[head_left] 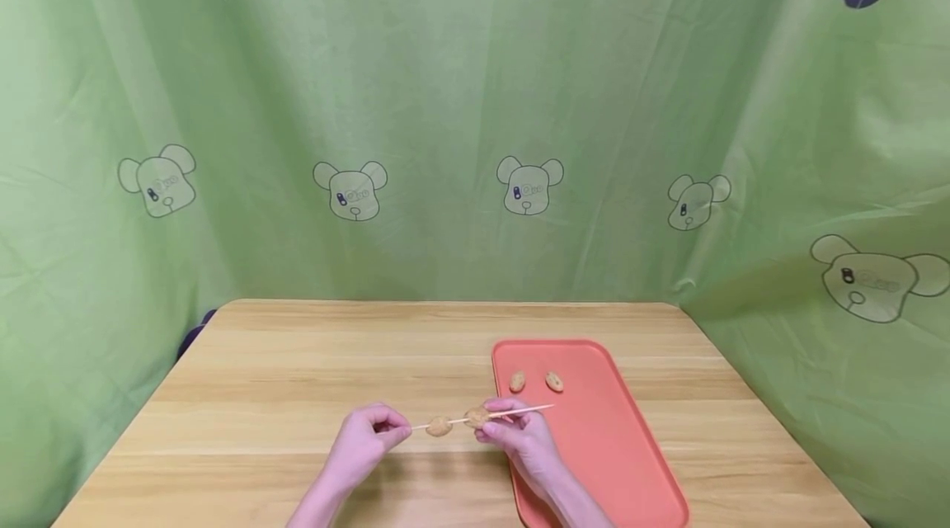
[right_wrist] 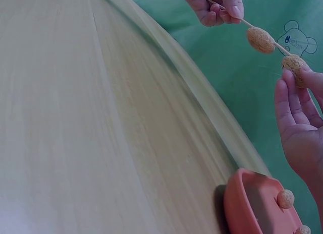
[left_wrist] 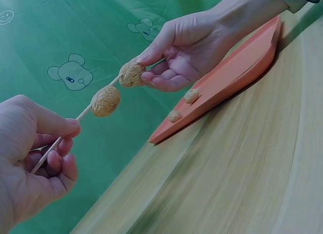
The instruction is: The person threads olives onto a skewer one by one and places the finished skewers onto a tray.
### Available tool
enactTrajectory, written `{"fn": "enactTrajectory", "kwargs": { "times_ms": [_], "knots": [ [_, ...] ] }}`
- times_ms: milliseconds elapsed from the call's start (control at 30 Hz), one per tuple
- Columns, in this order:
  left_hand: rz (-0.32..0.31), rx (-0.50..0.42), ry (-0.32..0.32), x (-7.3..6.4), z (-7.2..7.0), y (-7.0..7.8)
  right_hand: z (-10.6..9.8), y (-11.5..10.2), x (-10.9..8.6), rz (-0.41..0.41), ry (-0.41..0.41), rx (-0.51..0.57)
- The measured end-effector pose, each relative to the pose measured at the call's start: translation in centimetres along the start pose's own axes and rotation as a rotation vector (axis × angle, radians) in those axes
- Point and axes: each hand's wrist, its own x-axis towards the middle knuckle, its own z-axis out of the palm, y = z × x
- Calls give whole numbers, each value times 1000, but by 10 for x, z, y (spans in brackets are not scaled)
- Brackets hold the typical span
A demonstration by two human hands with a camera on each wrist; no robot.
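A thin wooden skewer [head_left: 420,426] is held in the air over the table, tilted slightly up to the right. My left hand [head_left: 362,439] pinches it near one end between thumb and forefinger, the other fingers curled behind. One brown, wrinkled oval ball [left_wrist: 106,101] is threaded on the skewer between the hands. My right hand [head_left: 525,439] grips a second such ball [left_wrist: 132,74] with thumb and fingertips. The skewer's pointed end sticks out past this ball to the right, over the tray [head_left: 622,437].
Two more wrinkled balls, a left one [head_left: 517,382] and a right one [head_left: 554,382], lie in the far part of the coral tray. The tray rests on the wooden table [head_left: 334,355], right of centre. Green printed curtains [head_left: 445,99] hang behind and at both sides.
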Motion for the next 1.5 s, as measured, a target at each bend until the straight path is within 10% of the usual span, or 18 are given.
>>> {"fn": "enactTrajectory", "kwargs": {
  "times_ms": [1500],
  "knots": [
    [36, -5, -45, 0, 4, -6, 3, 1, -1, 33, -16, -26]
  ]
}}
